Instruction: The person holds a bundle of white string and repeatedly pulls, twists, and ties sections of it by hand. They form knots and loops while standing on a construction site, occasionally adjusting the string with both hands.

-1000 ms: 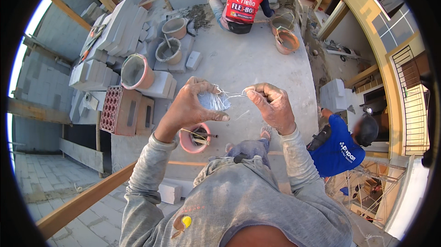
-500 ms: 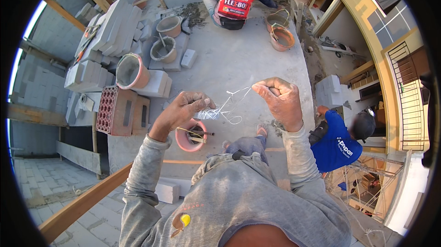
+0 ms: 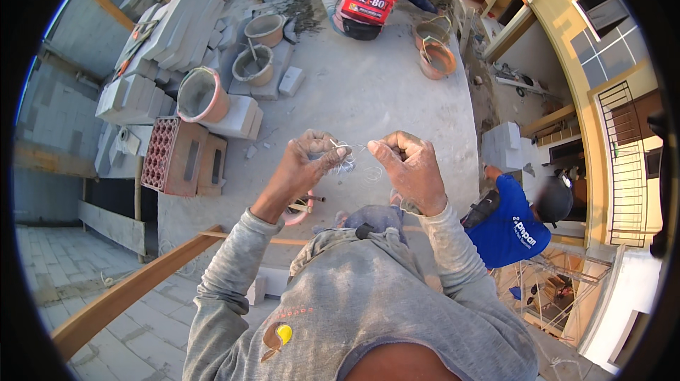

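The grey concrete floor [image 3: 347,97] carries two orange-brown buckets [image 3: 436,62] close together near its right edge, a loose pale block [image 3: 291,81] farther left, two crates [image 3: 170,156] side by side along the left edge, and a partly hidden pink bucket [image 3: 295,219] nearer the wearer

Fine string [image 3: 346,165]; matt cloth shirt [image 3: 361,296]; smooth wooden beam [image 3: 134,293].

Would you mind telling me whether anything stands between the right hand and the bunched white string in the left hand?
Nothing visible stands in the way: between the right hand and the bunched white string in the left hand, only thin, loose strands of that string show.
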Available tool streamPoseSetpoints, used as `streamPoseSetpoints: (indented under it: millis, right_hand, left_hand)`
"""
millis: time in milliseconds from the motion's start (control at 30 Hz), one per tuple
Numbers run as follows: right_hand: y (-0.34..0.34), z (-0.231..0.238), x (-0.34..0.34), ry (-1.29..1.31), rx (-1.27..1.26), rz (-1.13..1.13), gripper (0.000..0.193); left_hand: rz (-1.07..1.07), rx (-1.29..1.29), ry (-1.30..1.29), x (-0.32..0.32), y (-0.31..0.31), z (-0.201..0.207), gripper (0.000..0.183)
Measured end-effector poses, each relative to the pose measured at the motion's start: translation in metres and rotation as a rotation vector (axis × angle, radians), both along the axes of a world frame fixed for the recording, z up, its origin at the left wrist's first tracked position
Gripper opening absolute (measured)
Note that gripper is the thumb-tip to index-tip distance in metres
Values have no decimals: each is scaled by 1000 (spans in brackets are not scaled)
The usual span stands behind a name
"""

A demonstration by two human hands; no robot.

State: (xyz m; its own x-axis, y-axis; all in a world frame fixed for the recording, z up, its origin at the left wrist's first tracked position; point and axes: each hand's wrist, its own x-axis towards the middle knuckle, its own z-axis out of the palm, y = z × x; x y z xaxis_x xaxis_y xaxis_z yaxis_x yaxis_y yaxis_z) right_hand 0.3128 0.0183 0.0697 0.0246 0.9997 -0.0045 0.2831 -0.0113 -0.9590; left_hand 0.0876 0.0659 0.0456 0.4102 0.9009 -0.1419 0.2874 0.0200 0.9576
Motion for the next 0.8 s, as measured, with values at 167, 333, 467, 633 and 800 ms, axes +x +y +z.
streamPoseSetpoints:
  millis: [167, 333, 467, 633, 800]
  right_hand:
    - [3, -5, 11, 412, -330, 317, 32]
    - [9, -4, 16, 467, -353, 475, 34]
    - [12, -5, 13, 6, -51, 214, 30]
    - [14, -3, 17, -23, 111, 55, 28]
    - [17, 11, 29, 143, -246, 126, 30]
  left_hand:
    - [85, 231, 88, -4, 4, 2, 21]
    - [55, 538, 288, 0, 2, 17, 17]
    - [64, 626, 411, 4, -1, 27, 16]
    - [-42, 472, 331, 2, 6, 30, 17]
    - [-123, 364, 232, 11, 6, 26, 22]
